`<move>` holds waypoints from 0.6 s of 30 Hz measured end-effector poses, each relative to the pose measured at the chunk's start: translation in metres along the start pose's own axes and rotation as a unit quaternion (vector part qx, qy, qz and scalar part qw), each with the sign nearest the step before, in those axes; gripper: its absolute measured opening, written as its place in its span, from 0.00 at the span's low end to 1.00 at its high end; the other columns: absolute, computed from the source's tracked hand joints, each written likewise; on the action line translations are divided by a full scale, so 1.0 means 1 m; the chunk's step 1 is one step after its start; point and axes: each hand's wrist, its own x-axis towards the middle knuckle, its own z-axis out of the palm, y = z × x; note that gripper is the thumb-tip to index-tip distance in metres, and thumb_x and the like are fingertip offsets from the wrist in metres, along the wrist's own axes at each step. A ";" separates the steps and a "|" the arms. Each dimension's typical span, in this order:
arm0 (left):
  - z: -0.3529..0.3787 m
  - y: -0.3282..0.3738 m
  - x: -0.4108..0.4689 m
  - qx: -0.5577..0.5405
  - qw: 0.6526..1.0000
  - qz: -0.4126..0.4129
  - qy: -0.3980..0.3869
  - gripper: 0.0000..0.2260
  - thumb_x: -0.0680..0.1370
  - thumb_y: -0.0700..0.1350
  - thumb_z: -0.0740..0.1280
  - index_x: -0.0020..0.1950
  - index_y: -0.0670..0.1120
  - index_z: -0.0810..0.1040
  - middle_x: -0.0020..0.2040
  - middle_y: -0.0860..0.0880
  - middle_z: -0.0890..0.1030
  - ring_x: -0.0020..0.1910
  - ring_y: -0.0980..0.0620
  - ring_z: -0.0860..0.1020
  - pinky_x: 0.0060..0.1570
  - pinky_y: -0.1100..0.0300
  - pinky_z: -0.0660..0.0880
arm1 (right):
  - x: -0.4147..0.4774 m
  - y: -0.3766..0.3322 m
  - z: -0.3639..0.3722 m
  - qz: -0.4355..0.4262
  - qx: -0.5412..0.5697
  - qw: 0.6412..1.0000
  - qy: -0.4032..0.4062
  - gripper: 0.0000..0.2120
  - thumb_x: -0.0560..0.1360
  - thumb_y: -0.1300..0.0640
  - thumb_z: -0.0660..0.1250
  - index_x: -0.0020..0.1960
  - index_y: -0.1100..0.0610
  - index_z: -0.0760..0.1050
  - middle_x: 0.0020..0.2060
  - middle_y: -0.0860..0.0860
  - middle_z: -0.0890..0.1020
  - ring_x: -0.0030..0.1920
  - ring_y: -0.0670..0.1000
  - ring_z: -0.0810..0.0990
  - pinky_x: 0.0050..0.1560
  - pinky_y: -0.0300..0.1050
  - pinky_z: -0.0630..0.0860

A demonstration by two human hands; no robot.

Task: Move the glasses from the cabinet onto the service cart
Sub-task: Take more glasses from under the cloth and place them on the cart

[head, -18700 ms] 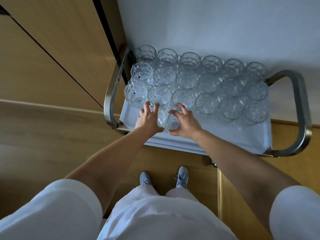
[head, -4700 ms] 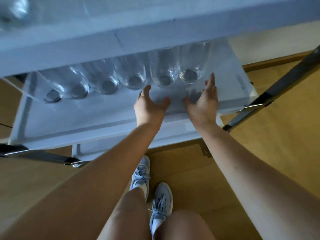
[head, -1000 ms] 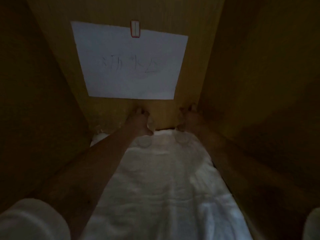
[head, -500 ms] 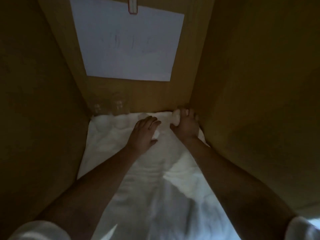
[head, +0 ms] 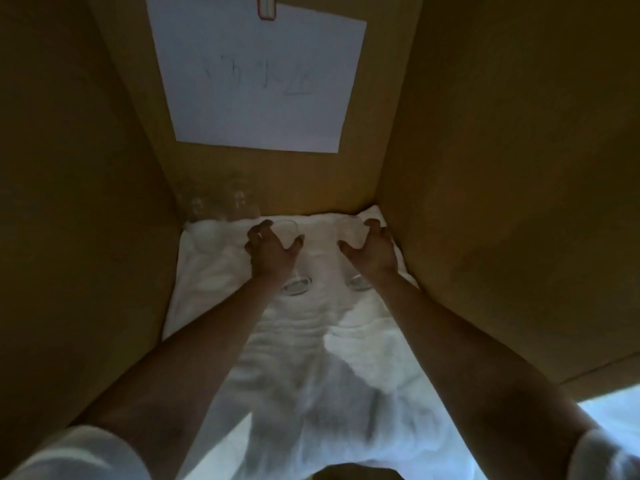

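Note:
I am looking into a dim wooden cabinet whose shelf is lined with a white towel point(head: 304, 341). My left hand point(head: 270, 252) grips a clear glass point(head: 296, 285) from above; its rim shows past my fingers and its base points toward me. A second clear glass point(head: 358, 282) is held the same way in my right hand point(head: 372, 251), close to the right wall. Two more glasses point(head: 216, 204) stand at the back left corner, faint in the dark. The service cart is out of view.
The cabinet's left wall point(head: 79, 202) and right wall point(head: 502, 185) close in on both arms. A white paper sheet point(head: 256, 74) with handwriting hangs on the back panel. The towel is wrinkled toward the front.
My hands have moved apart at the back of the shelf. Each now has its fingers curled round a glass, tipped so the base faces me.

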 end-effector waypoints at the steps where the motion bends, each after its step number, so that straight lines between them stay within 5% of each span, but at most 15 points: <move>1: 0.000 0.007 0.008 -0.008 0.998 -0.068 -0.015 0.40 0.73 0.57 0.71 0.74 0.40 0.56 0.72 0.38 0.59 0.68 0.36 0.63 0.64 0.47 0.65 | 0.009 -0.003 -0.002 0.008 -0.009 0.999 -0.039 0.40 0.70 0.39 0.70 0.73 0.57 0.59 0.67 0.61 0.66 0.63 0.61 0.71 0.60 0.50 0.71; 5: 0.001 0.016 0.026 0.072 0.983 -0.113 -0.125 0.46 0.75 0.58 0.68 0.76 0.37 0.42 0.75 0.37 0.58 0.72 0.38 0.63 0.68 0.49 0.63 | 0.027 -0.009 0.004 0.044 -0.045 0.988 -0.141 0.50 0.70 0.38 0.69 0.77 0.57 0.42 0.75 0.62 0.55 0.73 0.62 0.60 0.69 0.55 0.65; 6: 0.003 0.014 0.029 0.085 0.977 -0.108 -0.161 0.44 0.75 0.60 0.66 0.77 0.38 0.46 0.74 0.39 0.62 0.70 0.39 0.67 0.66 0.49 0.68 | 0.026 -0.008 0.007 0.054 -0.053 0.986 -0.152 0.51 0.71 0.39 0.68 0.77 0.57 0.39 0.75 0.62 0.55 0.73 0.62 0.59 0.69 0.55 0.64; 8: 0.007 0.006 0.032 0.048 0.960 -0.174 -0.213 0.39 0.71 0.66 0.66 0.73 0.43 0.63 0.61 0.40 0.77 0.52 0.41 0.79 0.44 0.52 0.78 | 0.024 -0.003 0.014 0.074 -0.053 0.984 -0.152 0.51 0.73 0.39 0.67 0.77 0.60 0.35 0.75 0.63 0.54 0.74 0.62 0.58 0.70 0.54 0.62; 11: 0.008 -0.003 0.025 -0.041 0.944 -0.215 -0.249 0.32 0.68 0.68 0.68 0.58 0.43 0.73 0.41 0.45 0.77 0.37 0.48 0.76 0.36 0.56 0.75 | 0.020 -0.002 0.008 0.102 -0.048 0.981 -0.158 0.54 0.72 0.37 0.66 0.75 0.66 0.34 0.76 0.62 0.54 0.74 0.61 0.57 0.70 0.51 0.60; 14: 0.007 -0.005 0.017 -0.066 0.956 -0.178 -0.222 0.35 0.67 0.65 0.72 0.65 0.43 0.71 0.49 0.45 0.79 0.43 0.48 0.79 0.34 0.58 0.75 | 0.012 -0.002 -0.003 0.114 -0.001 0.982 -0.150 0.52 0.70 0.40 0.71 0.76 0.67 0.45 0.72 0.60 0.64 0.72 0.58 0.64 0.68 0.48 0.65; 16: 0.004 -0.005 0.011 -0.093 0.976 -0.112 -0.163 0.39 0.66 0.60 0.75 0.69 0.43 0.65 0.61 0.46 0.76 0.56 0.47 0.77 0.46 0.57 0.76 | 0.003 -0.002 -0.004 0.080 0.051 0.992 -0.082 0.50 0.67 0.42 0.75 0.75 0.62 0.52 0.70 0.57 0.69 0.69 0.57 0.69 0.67 0.49 0.66; 18: 0.001 -0.009 0.009 -0.157 0.980 -0.020 -0.121 0.42 0.62 0.55 0.79 0.67 0.41 0.63 0.61 0.47 0.71 0.60 0.49 0.73 0.54 0.61 0.72 | -0.010 -0.004 -0.005 0.037 0.123 0.992 0.003 0.47 0.64 0.46 0.78 0.73 0.57 0.57 0.66 0.54 0.72 0.63 0.54 0.73 0.63 0.45 0.69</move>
